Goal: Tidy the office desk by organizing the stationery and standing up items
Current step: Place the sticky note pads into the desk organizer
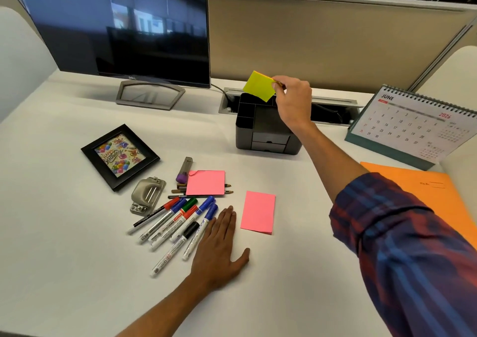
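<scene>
Right hand (pixel 293 99) pinches yellow pad (pixel 259 85), seemingly above organizer (pixel 265 127)

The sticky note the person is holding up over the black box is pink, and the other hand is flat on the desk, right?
Not quite. The head view shows the sticky note pinched in the right hand over the black box is yellow, not pink; the pink ones lie on the desk. The left hand is indeed flat on the desk.
</scene>
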Demonstrator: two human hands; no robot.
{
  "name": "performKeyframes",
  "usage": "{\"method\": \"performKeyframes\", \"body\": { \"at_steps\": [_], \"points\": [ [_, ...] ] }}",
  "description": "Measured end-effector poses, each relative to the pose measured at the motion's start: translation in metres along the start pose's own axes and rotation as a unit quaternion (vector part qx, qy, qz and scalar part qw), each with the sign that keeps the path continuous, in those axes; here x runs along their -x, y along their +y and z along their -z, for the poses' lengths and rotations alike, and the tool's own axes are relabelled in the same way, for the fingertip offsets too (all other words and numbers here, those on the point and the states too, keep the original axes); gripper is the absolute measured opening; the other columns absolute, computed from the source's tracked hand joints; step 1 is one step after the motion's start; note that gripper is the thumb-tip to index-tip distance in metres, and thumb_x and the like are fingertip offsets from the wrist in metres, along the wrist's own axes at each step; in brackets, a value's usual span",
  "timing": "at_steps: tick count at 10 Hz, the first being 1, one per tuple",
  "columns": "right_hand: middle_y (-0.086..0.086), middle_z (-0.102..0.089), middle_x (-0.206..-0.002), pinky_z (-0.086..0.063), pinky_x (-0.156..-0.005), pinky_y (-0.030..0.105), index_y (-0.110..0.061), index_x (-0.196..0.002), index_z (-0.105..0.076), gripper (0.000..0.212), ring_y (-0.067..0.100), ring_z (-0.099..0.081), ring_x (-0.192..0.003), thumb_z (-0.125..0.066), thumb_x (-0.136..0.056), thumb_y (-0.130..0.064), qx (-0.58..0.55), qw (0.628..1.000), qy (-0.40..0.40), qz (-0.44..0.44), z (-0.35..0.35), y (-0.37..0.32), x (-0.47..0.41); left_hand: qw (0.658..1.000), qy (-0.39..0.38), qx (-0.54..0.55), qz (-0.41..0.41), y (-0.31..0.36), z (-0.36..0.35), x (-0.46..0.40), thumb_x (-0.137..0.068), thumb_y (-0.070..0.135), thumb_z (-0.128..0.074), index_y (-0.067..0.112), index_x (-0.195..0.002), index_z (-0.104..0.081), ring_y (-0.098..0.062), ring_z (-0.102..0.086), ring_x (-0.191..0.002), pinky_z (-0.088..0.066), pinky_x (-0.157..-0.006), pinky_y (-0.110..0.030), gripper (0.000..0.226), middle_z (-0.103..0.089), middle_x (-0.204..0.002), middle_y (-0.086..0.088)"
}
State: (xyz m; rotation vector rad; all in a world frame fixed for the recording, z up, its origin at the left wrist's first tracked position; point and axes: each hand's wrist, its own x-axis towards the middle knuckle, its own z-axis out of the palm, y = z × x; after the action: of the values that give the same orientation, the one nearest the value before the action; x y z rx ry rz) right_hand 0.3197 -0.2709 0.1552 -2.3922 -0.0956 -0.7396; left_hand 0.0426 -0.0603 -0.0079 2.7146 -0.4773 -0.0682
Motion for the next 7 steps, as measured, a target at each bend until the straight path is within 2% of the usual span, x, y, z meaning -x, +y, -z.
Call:
{"method": "performKeyframes", "body": {
  "at_steps": [3,6,7],
  "points": [
    [0.003,-0.074,-0.100,-0.051,-0.081,0.032,-0.017,-0.112,-0.071,0.025,0.022,-0.067,-0.089,-0.051,-0.098,-0.022,0.064,0.996,-0.042,0.037,-0.022,0.003,-0.017,1.000,0.006,0.014,-0.002,0.000,0.000,-0.001,-0.089,0.060,-0.045,0.011,-0.154,-0.015,-0.013,-0.003,-0.150,-0.009,-0.119,-0.034,0.087,-0.009,-0.163,-0.002],
    [0.005,-0.071,-0.113,-0.051,-0.092,0.034,-0.016,-0.119,-0.068,0.026,0.023,-0.066,-0.102,-0.053,-0.098,-0.022,0.085,0.993,-0.087,0.012,-0.033,0.013,-0.015,1.000,0.005,0.010,0.001,-0.001,0.001,-0.001,-0.089,0.060,-0.044,0.012,-0.155,-0.014,-0.013,-0.002,-0.150,-0.006,-0.119,-0.033,0.087,-0.007,-0.163,-0.001],
    [0.008,-0.071,-0.111,-0.053,-0.091,0.038,-0.017,-0.119,-0.068,0.026,0.025,-0.065,-0.101,-0.052,-0.099,-0.021,0.083,0.990,-0.113,0.002,-0.037,0.015,-0.013,1.000,0.002,0.010,0.002,-0.001,0.001,-0.001,-0.089,0.061,-0.044,0.012,-0.155,-0.013,-0.012,-0.001,-0.150,-0.005,-0.120,-0.032,0.087,-0.006,-0.163,0.000]
  ]
}}
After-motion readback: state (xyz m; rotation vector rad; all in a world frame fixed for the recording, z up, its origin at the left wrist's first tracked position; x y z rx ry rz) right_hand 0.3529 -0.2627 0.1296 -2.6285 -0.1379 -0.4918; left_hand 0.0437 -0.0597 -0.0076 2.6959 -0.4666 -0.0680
